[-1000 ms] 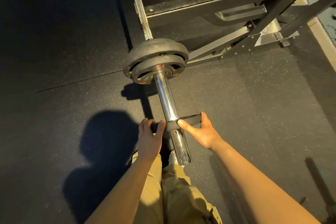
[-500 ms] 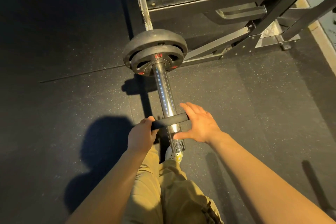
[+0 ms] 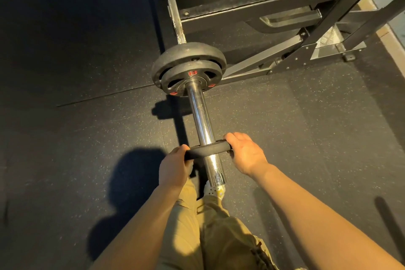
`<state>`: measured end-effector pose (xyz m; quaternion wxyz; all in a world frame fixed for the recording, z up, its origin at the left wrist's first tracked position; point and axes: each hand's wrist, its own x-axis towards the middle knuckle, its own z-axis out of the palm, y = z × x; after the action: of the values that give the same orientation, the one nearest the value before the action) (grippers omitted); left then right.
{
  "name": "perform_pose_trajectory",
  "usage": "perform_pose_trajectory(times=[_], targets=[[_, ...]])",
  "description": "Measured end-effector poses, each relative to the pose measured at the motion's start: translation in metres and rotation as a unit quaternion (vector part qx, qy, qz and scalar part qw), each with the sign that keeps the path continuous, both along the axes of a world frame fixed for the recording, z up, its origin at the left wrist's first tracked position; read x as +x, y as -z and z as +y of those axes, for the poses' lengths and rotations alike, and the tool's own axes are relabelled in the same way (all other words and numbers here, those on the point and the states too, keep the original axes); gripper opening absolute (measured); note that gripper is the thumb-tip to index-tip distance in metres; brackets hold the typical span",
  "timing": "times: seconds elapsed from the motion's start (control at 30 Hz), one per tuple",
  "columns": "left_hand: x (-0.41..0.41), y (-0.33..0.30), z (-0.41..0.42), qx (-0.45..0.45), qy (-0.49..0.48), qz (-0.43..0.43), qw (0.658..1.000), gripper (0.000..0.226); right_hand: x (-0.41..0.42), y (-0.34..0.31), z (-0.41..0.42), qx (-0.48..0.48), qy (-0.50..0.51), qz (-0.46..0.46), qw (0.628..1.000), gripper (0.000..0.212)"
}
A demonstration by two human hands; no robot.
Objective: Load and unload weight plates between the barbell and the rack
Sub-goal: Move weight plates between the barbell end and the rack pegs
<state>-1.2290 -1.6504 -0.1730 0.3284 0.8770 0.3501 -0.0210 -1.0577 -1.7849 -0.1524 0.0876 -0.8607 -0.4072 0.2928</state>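
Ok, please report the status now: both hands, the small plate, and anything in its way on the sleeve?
Left hand and right hand both grip small plate. Plate threaded on barbell sleeve, near its end. Sleeve bare up to two loaded plates.

Both forearms are bare, with no sleeves in view down to the left hand [image 3: 175, 167] and the right hand [image 3: 246, 154]; neither wears a glove, ring or watch. The legs are in loose khaki trousers [image 3: 219, 232], creased and baggy, with a dark buckle or clip [image 3: 257, 253] at their right side. Just above the trousers shows a white perforated clog-style shoe [image 3: 211, 190] bearing a small yellow charm.
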Motion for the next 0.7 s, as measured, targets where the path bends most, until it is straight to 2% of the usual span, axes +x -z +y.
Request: perform_pose_trajectory(times=[0.1, 0.27, 0.33, 0.43, 0.53, 0.7], targets=[[-0.001, -0.004, -0.007, 0.008, 0.004, 0.008, 1.000, 0.020, 0.011, 0.001, 0.003, -0.027, 0.017, 0.045, 0.998, 0.015], [-0.005, -0.003, -0.006, 0.009, 0.027, 0.047, 0.999, 0.019, -0.020, 0.006, -0.015, 0.035, 0.093, 0.061, 0.993, 0.019], [-0.004, -0.003, -0.003, -0.006, 0.039, 0.058, 0.998, 0.019, -0.020, 0.005, -0.014, 0.040, 0.087, 0.043, 0.994, 0.016], [-0.009, -0.003, -0.012, -0.022, 0.024, 0.061, 0.998, 0.022, -0.010, 0.003, -0.006, -0.018, 0.040, 0.032, 0.999, 0.013], [-0.015, -0.002, -0.025, -0.027, -0.009, 0.058, 0.998, 0.022, -0.007, 0.001, -0.003, -0.076, 0.006, 0.006, 0.997, 0.020], [-0.029, -0.003, -0.029, -0.040, 0.021, 0.102, 0.994, 0.020, -0.036, -0.010, -0.019, -0.092, -0.009, -0.046, 0.995, 0.025]])
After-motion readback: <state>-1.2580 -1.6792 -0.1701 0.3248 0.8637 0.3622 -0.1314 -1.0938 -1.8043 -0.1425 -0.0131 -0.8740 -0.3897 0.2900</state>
